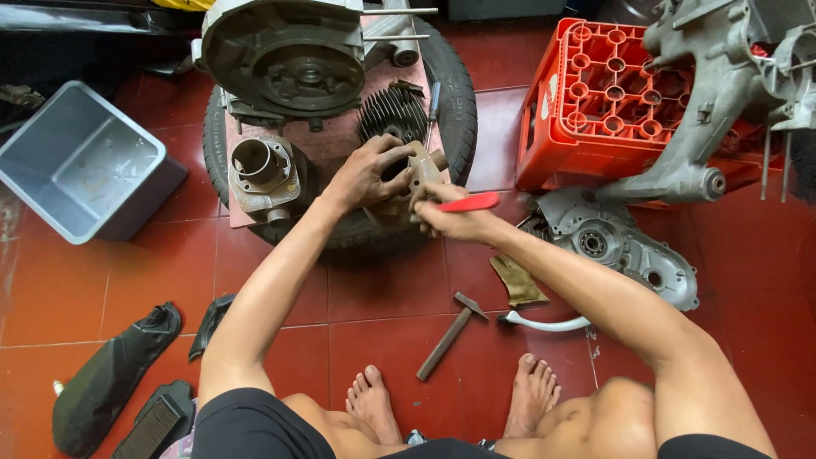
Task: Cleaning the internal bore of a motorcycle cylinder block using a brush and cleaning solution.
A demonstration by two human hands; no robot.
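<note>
A dull tan metal engine part [422, 172], blocky with a round stub on its right side, sits on a pink board [336, 144] laid over a black rubber tyre [455, 102]. The left hand [367, 174] clamps over its upper left side, fingers curled, wrist straight, forearm reaching up from the lower left. The right hand [455, 219] is closed around a red-handled tool [469, 202], the smooth handle lying almost level, its working end hidden at the part. The two hands meet over the part, nearly touching.

Just behind stands a dark finned cylinder [392, 113], ribs thin and close. To the left is a grimy cylinder sleeve [259, 166] with an open round bore, and above it a large round engine casing [289, 55]. The board is crowded; little bare room remains around the part.

On the glossy red floor tiles [382, 289] lie a steel hammer [450, 336] with a wooden handle, a cast aluminium cover [625, 251] and an olive rag [517, 280]. A red plastic crate [595, 85] stands right, a grey plastic tub [81, 161] left.
</note>
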